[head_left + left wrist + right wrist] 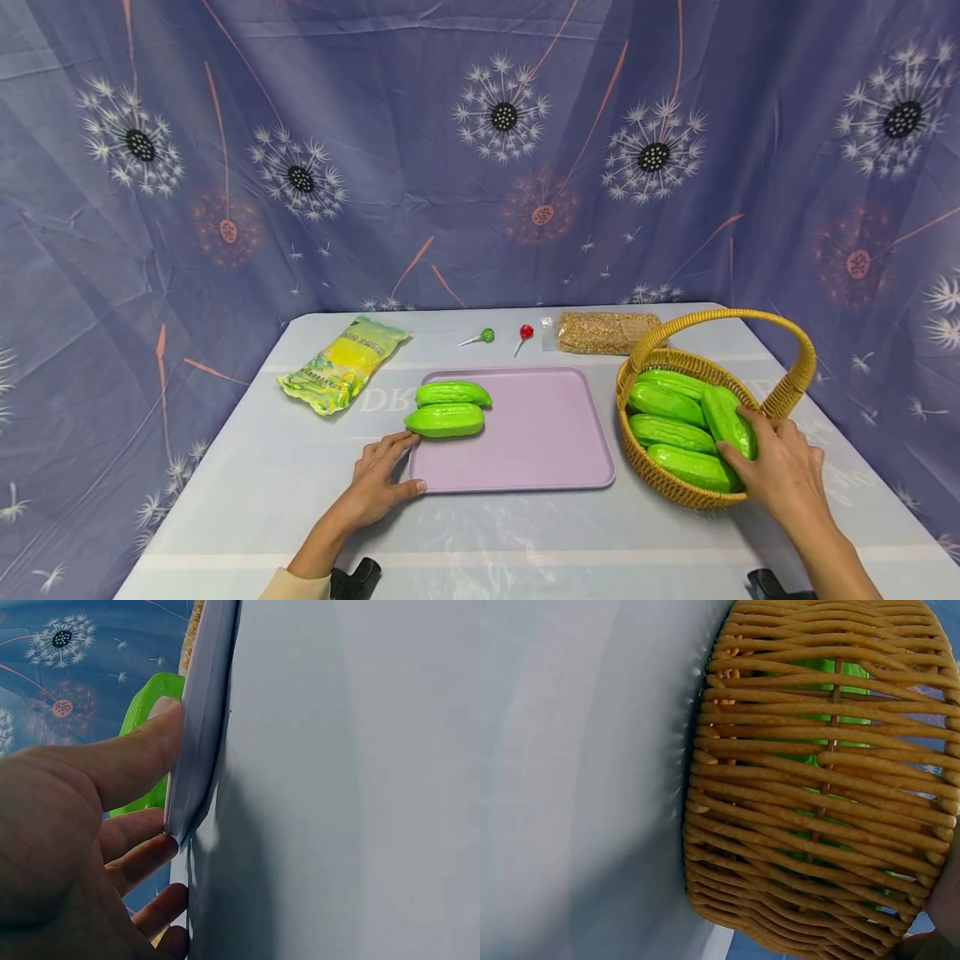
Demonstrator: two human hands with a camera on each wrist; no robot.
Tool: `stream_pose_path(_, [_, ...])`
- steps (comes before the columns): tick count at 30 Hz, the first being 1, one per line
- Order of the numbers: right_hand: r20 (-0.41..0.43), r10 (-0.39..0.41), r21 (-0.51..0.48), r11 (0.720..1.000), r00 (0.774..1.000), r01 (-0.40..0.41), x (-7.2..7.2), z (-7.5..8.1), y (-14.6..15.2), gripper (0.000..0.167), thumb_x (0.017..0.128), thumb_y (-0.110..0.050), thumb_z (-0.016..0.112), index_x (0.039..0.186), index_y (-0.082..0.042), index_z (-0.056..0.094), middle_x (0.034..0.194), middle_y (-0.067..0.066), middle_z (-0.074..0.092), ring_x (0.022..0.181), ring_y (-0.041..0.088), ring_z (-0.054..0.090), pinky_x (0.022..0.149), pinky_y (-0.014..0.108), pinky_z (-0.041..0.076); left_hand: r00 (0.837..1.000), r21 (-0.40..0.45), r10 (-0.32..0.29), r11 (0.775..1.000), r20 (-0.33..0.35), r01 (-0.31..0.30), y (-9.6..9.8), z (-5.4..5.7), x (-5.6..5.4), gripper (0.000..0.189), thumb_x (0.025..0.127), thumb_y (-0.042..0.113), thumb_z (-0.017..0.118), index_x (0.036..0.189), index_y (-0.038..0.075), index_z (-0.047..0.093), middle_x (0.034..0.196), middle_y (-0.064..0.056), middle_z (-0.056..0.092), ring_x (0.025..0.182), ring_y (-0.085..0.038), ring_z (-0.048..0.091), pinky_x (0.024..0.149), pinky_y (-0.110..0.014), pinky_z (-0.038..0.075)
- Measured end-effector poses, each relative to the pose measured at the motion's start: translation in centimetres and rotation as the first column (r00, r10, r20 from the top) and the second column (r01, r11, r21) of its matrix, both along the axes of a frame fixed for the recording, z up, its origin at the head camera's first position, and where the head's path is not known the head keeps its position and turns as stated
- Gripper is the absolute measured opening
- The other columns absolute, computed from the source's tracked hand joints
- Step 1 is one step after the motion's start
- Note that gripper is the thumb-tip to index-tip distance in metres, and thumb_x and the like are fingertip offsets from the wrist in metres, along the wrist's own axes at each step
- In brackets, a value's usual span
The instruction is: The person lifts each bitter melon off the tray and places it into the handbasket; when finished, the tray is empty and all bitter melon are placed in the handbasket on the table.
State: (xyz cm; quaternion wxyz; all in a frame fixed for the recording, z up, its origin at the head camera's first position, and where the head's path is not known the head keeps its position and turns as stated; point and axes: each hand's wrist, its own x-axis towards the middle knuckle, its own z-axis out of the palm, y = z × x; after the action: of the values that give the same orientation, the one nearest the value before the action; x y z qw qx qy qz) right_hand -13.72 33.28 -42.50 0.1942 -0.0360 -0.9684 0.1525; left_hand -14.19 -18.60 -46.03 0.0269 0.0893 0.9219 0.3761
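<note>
My right hand (787, 467) reaches into a yellow woven basket (637, 467). Between thumb and fingers it grips a bright green ridged vegetable (723, 417), long like a bitter melon, which lies across the others. Several more such vegetables (667, 404) fill the basket. At the front left corner of the pink-lilac tray (540, 454), my left hand (378, 483) rests with thumb and fingers spread against the rim. Two green vegetables (448, 420) lie side by side at the tray's left. Through the basket's weave (825, 772), the right wrist view shows green; most of that hand is hidden.
A yellow-green packet (348, 362) lies at the table's back left. Behind the tray are a green lollipop (487, 335), a red lollipop (526, 332) and a clear bag of golden grains (603, 332). The basket's tall handle (731, 314) arches over it.
</note>
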Motion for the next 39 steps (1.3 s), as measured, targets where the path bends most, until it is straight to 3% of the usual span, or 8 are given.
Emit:
stream_pose_path(9, [-0.016,0.010,0.004,1.000,1.000,-0.010,0.0,0.0,0.0,0.058,0.080,-0.027,0.073,0.124,0.002,0.050,0.108,0.034,0.046,0.091,0.050,0.041,0.066,0.048,0.023,1.000,0.005,0.002,1.000,0.004,-0.002,0.0,0.1,0.1,0.069,0.076,0.032,0.076,0.136,0.011,0.049,0.144,-0.008,0.042,0.128,-0.034,0.031,0.103,-0.056,0.018])
stream_pose_path(26, [-0.106,0.025,-0.034,0.999,0.994,-0.029,0.5,0.8,-0.3,0.055,0.079,-0.026,0.074,0.123,0.000,0.056,0.111,0.030,0.049,0.090,0.046,0.041,0.067,0.049,0.023,1.000,-0.020,0.004,1.000,-0.013,-0.004,0.0,-0.1,-0.1,0.068,0.076,0.032,0.076,0.136,0.012,0.049,0.144,-0.008,0.043,0.127,-0.034,0.032,0.104,-0.056,0.018])
stream_pose_path(39, [-0.231,0.158,-0.111,0.976,0.960,-0.188,0.9,2.3,-3.6,0.056,0.070,-0.016,0.081,0.119,-0.001,0.058,0.108,0.028,0.053,0.095,0.045,0.044,0.075,0.056,0.026,1.000,-0.018,0.007,1.000,-0.007,-0.007,0.0,-0.1,-0.1,0.068,0.076,0.030,0.076,0.136,0.011,0.050,0.144,-0.008,0.043,0.129,-0.035,0.031,0.105,-0.057,0.018])
